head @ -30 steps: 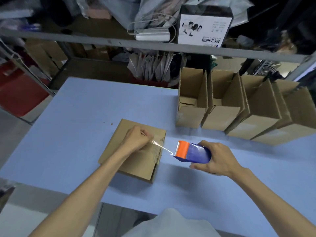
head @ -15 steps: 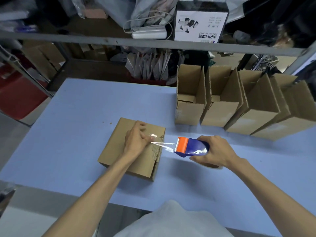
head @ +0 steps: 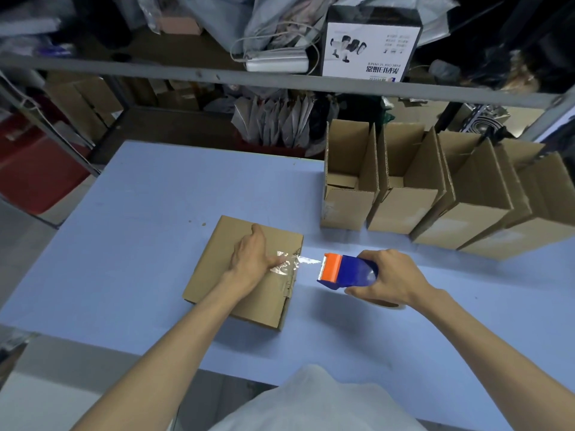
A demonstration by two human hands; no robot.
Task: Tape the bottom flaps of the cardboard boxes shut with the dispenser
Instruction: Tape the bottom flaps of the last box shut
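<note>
A cardboard box (head: 217, 275) lies bottom-up on the blue table (head: 140, 228). My left hand (head: 252, 259) rests on it with straight fingers and presses a strip of clear tape (head: 287, 264) onto the flaps near the box's right edge. The tape runs on to the right, off the box, to a blue dispenser with an orange cutter (head: 345, 270). My right hand (head: 389, 279) grips that dispenser just right of the box, a little above the table.
Several open cardboard boxes (head: 351, 181) stand upright in a row at the back right of the table. Behind the table a metal shelf rail (head: 186, 74) holds bags, cables and a white product carton (head: 370, 45). Folded cartons lean at the back left.
My left hand opened from a pinch on the tape end and now lies flat, pressing the tape to the box. The dispenser stayed just right of the box, tape taut.
</note>
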